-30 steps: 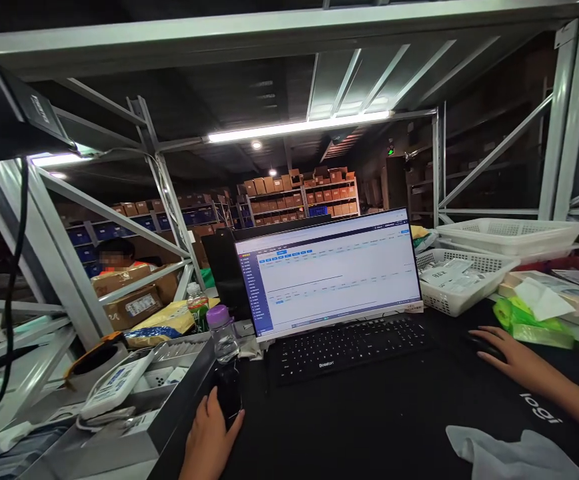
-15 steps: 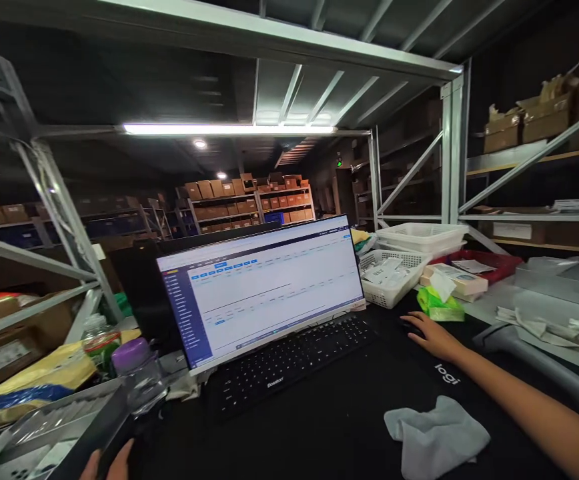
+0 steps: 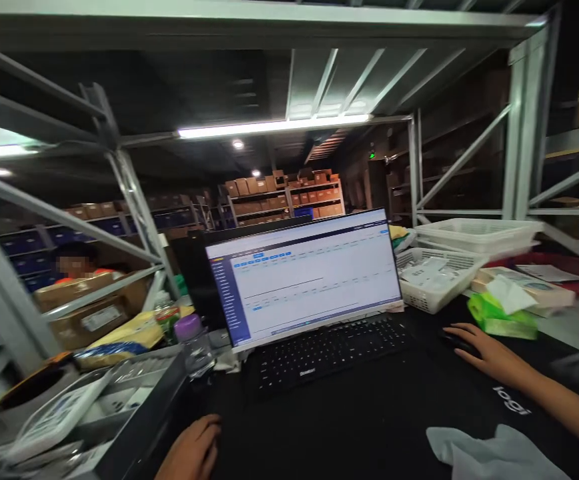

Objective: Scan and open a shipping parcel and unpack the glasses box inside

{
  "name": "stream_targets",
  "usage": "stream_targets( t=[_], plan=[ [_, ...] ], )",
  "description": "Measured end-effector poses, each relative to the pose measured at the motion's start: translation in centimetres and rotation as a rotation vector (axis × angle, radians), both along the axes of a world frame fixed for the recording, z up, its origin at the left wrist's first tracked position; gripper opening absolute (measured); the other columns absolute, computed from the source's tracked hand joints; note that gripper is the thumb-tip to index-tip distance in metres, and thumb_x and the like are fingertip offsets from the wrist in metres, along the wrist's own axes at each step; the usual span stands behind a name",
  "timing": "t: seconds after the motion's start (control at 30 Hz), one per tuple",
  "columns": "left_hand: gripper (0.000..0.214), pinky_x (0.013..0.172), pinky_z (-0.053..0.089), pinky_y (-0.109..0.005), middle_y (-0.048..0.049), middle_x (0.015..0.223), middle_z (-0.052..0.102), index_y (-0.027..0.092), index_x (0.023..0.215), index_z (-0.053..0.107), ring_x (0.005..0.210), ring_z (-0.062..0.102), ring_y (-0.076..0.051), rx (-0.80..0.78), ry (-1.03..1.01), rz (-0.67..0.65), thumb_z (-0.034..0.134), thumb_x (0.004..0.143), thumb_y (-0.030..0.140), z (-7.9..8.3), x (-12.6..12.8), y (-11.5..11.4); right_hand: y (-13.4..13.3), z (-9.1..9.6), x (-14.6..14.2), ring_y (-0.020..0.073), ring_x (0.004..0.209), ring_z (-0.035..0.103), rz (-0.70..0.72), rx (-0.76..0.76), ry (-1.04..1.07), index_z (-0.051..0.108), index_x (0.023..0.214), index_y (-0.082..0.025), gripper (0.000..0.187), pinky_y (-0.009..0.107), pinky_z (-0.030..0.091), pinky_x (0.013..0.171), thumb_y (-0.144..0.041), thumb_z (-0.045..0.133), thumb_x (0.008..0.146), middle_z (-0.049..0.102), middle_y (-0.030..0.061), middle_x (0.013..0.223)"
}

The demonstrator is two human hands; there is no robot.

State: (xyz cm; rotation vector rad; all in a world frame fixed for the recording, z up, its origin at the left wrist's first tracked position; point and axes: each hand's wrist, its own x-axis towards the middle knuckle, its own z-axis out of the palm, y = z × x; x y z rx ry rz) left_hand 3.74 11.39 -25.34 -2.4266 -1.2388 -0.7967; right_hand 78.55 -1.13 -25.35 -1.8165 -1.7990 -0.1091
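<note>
My right hand (image 3: 489,353) lies on a black mouse (image 3: 457,341) on the black desk mat (image 3: 369,420), fingers curved over it, right of the black keyboard (image 3: 327,350). My left hand (image 3: 192,450) rests at the mat's lower left edge beside a dark tray (image 3: 134,427); its fingers are bent and I cannot make out anything in them. A lit monitor (image 3: 302,277) stands behind the keyboard.
A purple-capped bottle (image 3: 194,340) stands left of the monitor. White baskets (image 3: 444,277), a green packet (image 3: 499,317) and boxes lie at the right. A white cloth (image 3: 489,453) sits at the near right. Metal shelving frames the desk; a person sits behind it at left.
The view swung right, then back left. My left hand slid down from beside the bottle to the mat's near edge. My right hand has stayed on the mouse.
</note>
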Motion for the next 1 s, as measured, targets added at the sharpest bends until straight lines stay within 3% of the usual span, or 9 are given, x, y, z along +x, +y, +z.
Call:
stream_targets(
  t=[0.07, 0.23, 0.43, 0.6, 0.8, 1.0],
  plan=[
    [0.024, 0.085, 0.060, -0.031, -0.0030, 0.100, 0.075, 0.028, 0.094, 0.071, 0.092, 0.072, -0.020, -0.095, 0.017, 0.000, 0.049, 0.087, 0.023, 1.3, 1.2, -1.6, 0.5, -0.6, 0.6, 0.0337, 0.126, 0.059, 0.043, 0.028, 0.003, 0.059, 0.138, -0.034, 0.053, 0.046, 0.047, 0.109, -0.055, 0.057, 0.089, 0.055, 0.0138, 0.142],
    [0.026, 0.090, 0.058, -0.035, -0.0066, 0.102, 0.071, 0.024, 0.094, 0.068, 0.095, 0.069, -0.020, -0.222, 0.032, 0.058, 0.043, 0.090, 0.018, 3.0, 2.6, -3.3, 0.8, -0.9, 0.8, 0.0359, 0.122, 0.063, 0.095, 0.100, 0.018, 0.066, 0.132, -0.036, 0.047, 0.043, 0.052, 0.102, -0.051, 0.059, 0.088, 0.060, 0.0170, 0.137],
    [0.026, 0.092, 0.056, -0.039, -0.0084, 0.103, 0.068, 0.022, 0.094, 0.065, 0.097, 0.067, -0.022, -0.285, 0.027, 0.082, 0.040, 0.091, 0.016, 3.2, 2.7, -3.6, 0.7, -0.4, 0.5, 0.0378, 0.116, 0.066, 0.086, 0.139, 0.006, 0.069, 0.125, -0.043, 0.042, 0.046, 0.056, 0.097, -0.048, 0.059, 0.085, 0.065, 0.0125, 0.131],
    [0.025, 0.091, 0.056, -0.037, -0.0076, 0.100, 0.067, 0.022, 0.090, 0.064, 0.096, 0.067, -0.021, -0.287, 0.027, 0.079, 0.040, 0.092, 0.016, 3.3, 2.8, -3.6, 0.7, -0.4, 0.7, 0.0372, 0.118, 0.065, 0.067, 0.098, -0.006, 0.070, 0.125, -0.039, 0.043, 0.046, 0.055, 0.099, -0.050, 0.058, 0.085, 0.064, 0.0130, 0.133],
    [0.025, 0.089, 0.057, -0.037, -0.0077, 0.100, 0.069, 0.023, 0.094, 0.066, 0.094, 0.068, -0.021, -0.250, 0.007, 0.062, 0.042, 0.091, 0.016, 2.9, 2.6, -3.3, 0.8, -0.7, 0.7, 0.0357, 0.122, 0.063, 0.036, 0.075, -0.027, 0.069, 0.124, -0.040, 0.044, 0.044, 0.053, 0.104, -0.051, 0.055, 0.084, 0.063, 0.0083, 0.136],
    [0.024, 0.087, 0.059, -0.035, -0.0063, 0.100, 0.071, 0.024, 0.091, 0.067, 0.093, 0.070, -0.021, -0.212, -0.024, 0.040, 0.045, 0.088, 0.017, 3.0, 2.6, -3.4, 0.9, -1.1, 0.8, 0.0350, 0.122, 0.063, 0.021, 0.069, -0.011, 0.063, 0.132, -0.036, 0.050, 0.044, 0.052, 0.104, -0.054, 0.055, 0.086, 0.060, 0.0122, 0.137]
  ],
)
